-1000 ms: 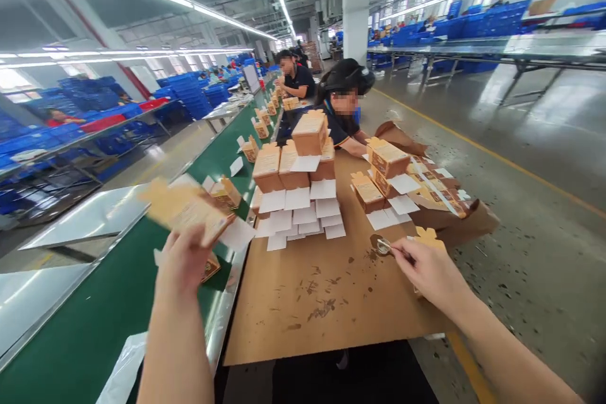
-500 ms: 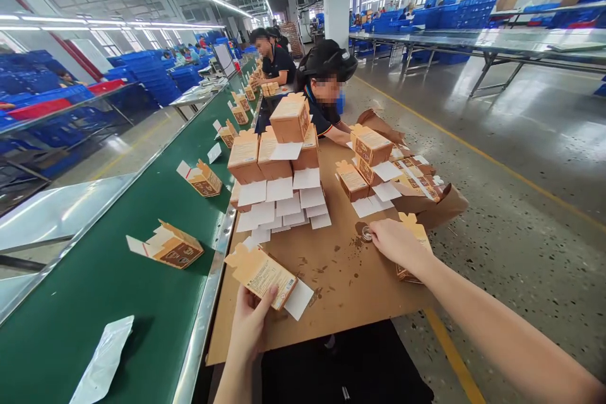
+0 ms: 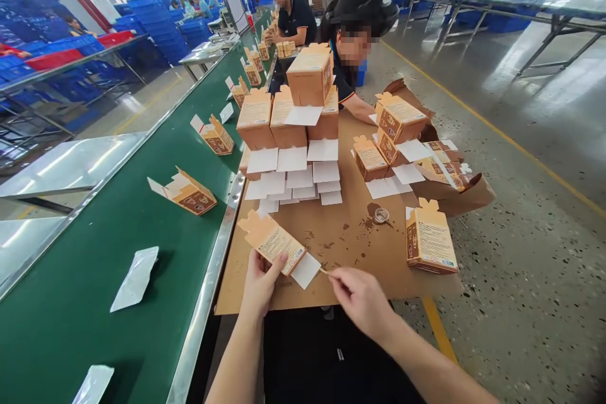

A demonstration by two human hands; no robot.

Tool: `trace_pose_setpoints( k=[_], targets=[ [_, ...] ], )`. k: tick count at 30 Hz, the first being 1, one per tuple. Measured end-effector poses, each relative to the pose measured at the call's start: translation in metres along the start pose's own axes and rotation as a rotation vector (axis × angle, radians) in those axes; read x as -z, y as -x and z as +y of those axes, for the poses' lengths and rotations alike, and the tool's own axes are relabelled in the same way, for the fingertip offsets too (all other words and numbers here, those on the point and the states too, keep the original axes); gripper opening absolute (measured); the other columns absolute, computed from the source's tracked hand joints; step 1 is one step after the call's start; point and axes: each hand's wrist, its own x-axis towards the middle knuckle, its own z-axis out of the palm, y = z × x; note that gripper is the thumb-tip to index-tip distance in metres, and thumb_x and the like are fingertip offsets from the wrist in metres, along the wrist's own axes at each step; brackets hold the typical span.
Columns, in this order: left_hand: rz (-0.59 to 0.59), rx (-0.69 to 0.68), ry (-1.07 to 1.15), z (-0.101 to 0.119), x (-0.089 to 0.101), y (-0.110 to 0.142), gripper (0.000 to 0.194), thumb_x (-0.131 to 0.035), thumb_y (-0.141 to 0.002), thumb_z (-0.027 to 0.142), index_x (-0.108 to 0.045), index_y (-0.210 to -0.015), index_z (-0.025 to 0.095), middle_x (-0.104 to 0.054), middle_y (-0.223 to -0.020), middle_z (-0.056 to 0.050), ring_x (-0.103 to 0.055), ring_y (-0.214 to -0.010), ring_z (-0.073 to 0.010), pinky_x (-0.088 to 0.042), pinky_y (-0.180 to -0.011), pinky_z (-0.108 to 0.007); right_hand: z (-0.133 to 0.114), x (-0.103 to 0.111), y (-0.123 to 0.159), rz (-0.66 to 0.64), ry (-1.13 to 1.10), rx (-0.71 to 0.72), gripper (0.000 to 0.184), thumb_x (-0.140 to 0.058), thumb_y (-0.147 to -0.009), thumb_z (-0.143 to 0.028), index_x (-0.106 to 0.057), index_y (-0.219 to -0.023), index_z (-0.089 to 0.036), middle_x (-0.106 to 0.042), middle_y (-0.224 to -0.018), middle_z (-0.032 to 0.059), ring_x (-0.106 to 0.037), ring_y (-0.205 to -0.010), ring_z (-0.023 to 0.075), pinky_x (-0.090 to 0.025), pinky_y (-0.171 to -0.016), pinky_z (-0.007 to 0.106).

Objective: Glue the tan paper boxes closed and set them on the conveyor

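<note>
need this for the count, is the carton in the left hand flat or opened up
Flat: the printed carton in the left hand shows one thin folded face, with no side walls standing.

Left hand (image 3: 259,284) raised, fingers curled upward; right hand (image 3: 362,303) just beside it, fingertips pinched together

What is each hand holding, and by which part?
Left hand grips a flat tan carton by its lower edge; right hand pinches a thin stick by its end.
</note>
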Motion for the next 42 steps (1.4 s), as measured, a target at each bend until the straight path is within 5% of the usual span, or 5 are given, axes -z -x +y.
trace_pose_setpoints(
  k=[7, 27, 30, 37, 42],
  targets=[
    [-0.057, 0.032, 0.026, 0.000, 0.007, 0.000, 0.087, -0.117, -0.072, 0.068, -0.077, -0.135, 0.024, -0.087, -0.144, -0.017, -0.085, -0.136, -0.0396, -0.069, -0.119, -0.056, 0.014, -0.049, 0.000, -0.023, 0.012, 0.153, 0.039, -0.052, -0.120, -0.015, -0.075, -0.091, -0.028, -0.074, -0.071, 0.0016, -0.070, -0.059, 0.0224, -0.055, -0.055, 0.034],
    [0.140, -0.288, -0.482, -0.016, -0.017, 0.058, 0.071, -0.105, -0.079, 0.061, -0.062, -0.127, 0.032, -0.087, -0.116, -0.010, -0.090, -0.107, -0.0408, -0.075, -0.088, -0.052, 0.013, 0.002, 0.035, 0.250, -0.203, -0.117, 0.029, -0.067, -0.120, -0.023, -0.091, -0.103, -0.025, -0.090, -0.082, 0.0060, -0.080, -0.060, 0.0197, -0.071, -0.061, 0.028],
    [0.291, -0.309, -0.405, -0.003, 0.011, 0.037, 0.080, -0.109, -0.071, 0.058, -0.059, -0.127, 0.031, -0.086, -0.124, -0.013, -0.090, -0.118, -0.0422, -0.077, -0.098, -0.056, 0.013, 0.009, 0.032, 0.259, -0.210, -0.144, 0.030, -0.070, -0.120, -0.027, -0.092, -0.101, -0.023, -0.087, -0.076, 0.0046, -0.076, -0.056, 0.0173, -0.068, -0.058, 0.025],
    [0.770, -0.227, -0.390, 0.013, 0.151, 0.004, 0.090, -0.110, -0.060, 0.041, -0.047, -0.124, 0.034, -0.081, -0.121, -0.007, -0.089, -0.121, -0.0403, -0.074, -0.114, -0.067, 0.021, 0.022, 0.036, 0.326, -0.229, -0.143, 0.024, -0.079, -0.113, -0.034, -0.096, -0.097, -0.028, -0.080, -0.066, -0.0007, -0.070, -0.046, 0.0158, -0.064, -0.051, 0.023],
    [0.776, -0.260, -0.409, 0.002, 0.178, -0.009, 0.089, -0.104, -0.066, 0.041, -0.042, -0.129, 0.033, -0.079, -0.133, -0.013, -0.087, -0.130, -0.0391, -0.070, -0.123, -0.064, 0.024, 0.013, 0.032, 0.310, -0.242, -0.140, 0.022, -0.082, -0.112, -0.037, -0.097, -0.098, -0.029, -0.085, -0.071, 0.0010, -0.071, -0.047, 0.0172, -0.066, -0.050, 0.026]
  ],
)
